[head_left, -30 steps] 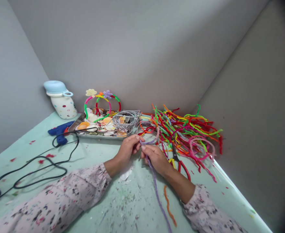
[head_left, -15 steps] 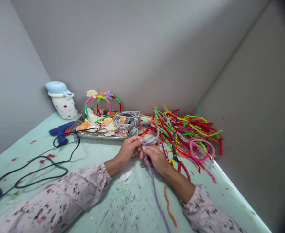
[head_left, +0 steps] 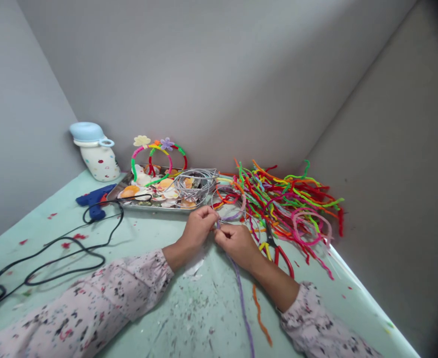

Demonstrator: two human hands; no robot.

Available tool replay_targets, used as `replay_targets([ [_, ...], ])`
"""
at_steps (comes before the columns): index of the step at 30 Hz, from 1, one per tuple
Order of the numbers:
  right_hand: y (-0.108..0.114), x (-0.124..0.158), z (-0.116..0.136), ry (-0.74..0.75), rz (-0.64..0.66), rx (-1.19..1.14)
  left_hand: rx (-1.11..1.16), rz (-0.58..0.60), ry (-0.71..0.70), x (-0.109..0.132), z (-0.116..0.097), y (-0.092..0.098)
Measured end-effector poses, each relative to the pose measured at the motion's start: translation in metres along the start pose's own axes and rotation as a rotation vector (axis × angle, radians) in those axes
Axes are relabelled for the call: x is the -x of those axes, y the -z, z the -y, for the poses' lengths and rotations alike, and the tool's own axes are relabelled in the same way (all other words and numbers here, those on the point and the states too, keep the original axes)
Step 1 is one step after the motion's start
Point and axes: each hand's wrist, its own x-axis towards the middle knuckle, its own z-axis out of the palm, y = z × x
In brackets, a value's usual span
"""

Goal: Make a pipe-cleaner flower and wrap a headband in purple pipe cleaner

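My left hand pinches the near edge of a wire hoop partly wrapped in pink, orange and purple fuzz. Right beside it, my right hand is closed on a purple pipe cleaner at the hoop's edge. The long tail of that pipe cleaner hangs from under the right hand toward the table's front. Fingertips of both hands nearly touch, and they hide the spot where the purple strand meets the wire. An orange pipe cleaner piece lies near my right forearm.
A metal tray holds shells, coiled wire and two decorated hoops. Pipe cleaners are heaped at right, with a red-and-yellow-handled cutting tool beside them. At left are a blue glue gun, its black cable and a blue-lidded bottle.
The right hand has turned slightly and its knuckles now cover more of the purple strand. The strand's tail has shifted a little left at its lower end.
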Motion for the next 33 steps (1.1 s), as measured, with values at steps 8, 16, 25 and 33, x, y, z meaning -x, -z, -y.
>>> replay_targets([
  [8,-0.005,0.006,0.008,0.160,-0.095,0.388,-0.036,-0.059,-0.017,0.001,-0.003,-0.001],
  [16,-0.002,0.001,0.000,-0.067,-0.137,-0.087,0.164,0.121,0.080,0.001,-0.007,-0.001],
  [25,0.003,0.002,0.001,-0.116,0.077,-0.417,0.210,0.144,0.100,0.002,-0.008,0.000],
  [33,0.005,-0.001,0.002,-0.128,0.099,-0.363,0.141,0.091,0.052,0.000,-0.005,0.001],
])
